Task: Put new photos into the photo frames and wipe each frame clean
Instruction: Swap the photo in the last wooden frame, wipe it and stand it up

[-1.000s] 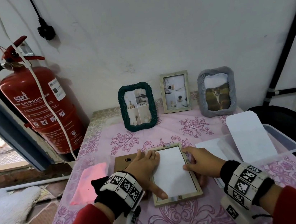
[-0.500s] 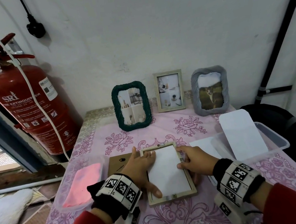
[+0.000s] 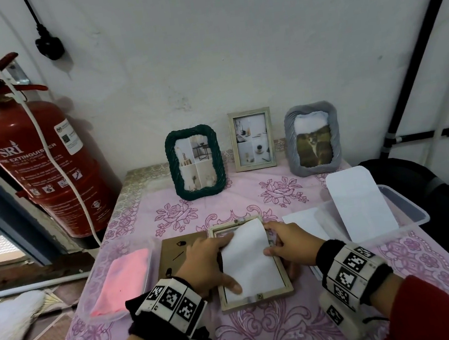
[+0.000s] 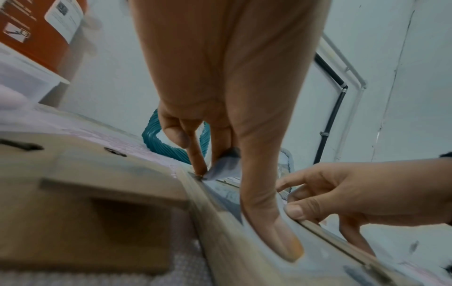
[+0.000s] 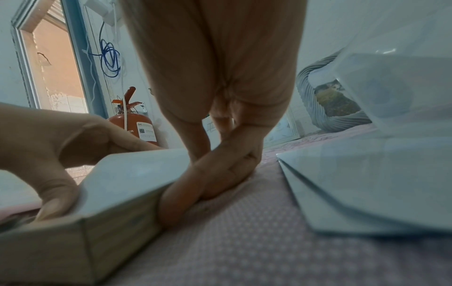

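Since the earlier frame the white sheet (image 3: 248, 263) has peeled up at its far edge, no longer flat in the wooden frame (image 3: 256, 299) on the table (image 3: 268, 335). The left hand (image 3: 206, 260) pinches that far-left corner, thumb pressing the near end. The right hand (image 3: 287, 244) curls round the frame's right rail. The sheet's long axis runs away from the person; the left hand is nearer.

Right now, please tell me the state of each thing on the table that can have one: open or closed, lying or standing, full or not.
Wooden frame: lying face down, back removed.
White photo: in the frame, far corner lifted by the left hand.
Right hand: holds the frame's right edge.
Backing board: off, lying beside the frame.
Green frame: standing, photo in.
Middle frame: standing, photo in.
Grey frame: standing, photo in.
Plastic box: open, holds a white sheet.
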